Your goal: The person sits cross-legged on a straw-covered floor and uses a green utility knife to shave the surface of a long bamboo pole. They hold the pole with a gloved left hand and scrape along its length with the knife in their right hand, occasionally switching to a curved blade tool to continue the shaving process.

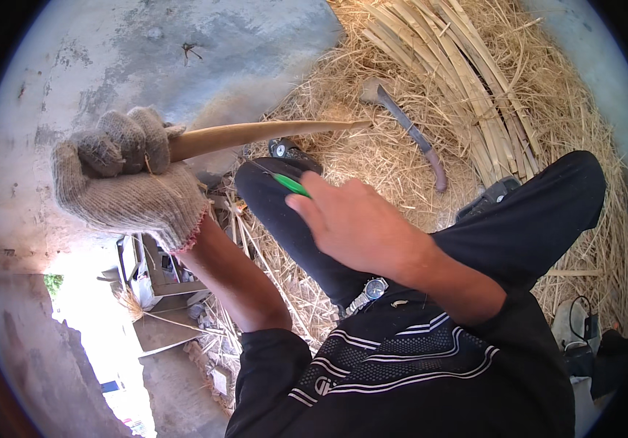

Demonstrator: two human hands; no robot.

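My left hand [128,164], in a grey knitted glove, is closed in a fist round the thick end of a long curved strip of wood or bamboo [255,132]. The strip reaches rightward and tapers to its far tip. My bare right hand [361,223] grips a small green-handled knife [290,184] above my lap. Its thin dark blade points up and left, apart from the strip and just below it in the picture. My right fingers partly cover the handle.
A machete [410,128] with a brown handle lies on the straw [328,102] ahead. Beyond it on the right is a pile of long split strips [467,80]. A silver watch [374,289] shows at my lap. A grey wall [204,51] rises at left.
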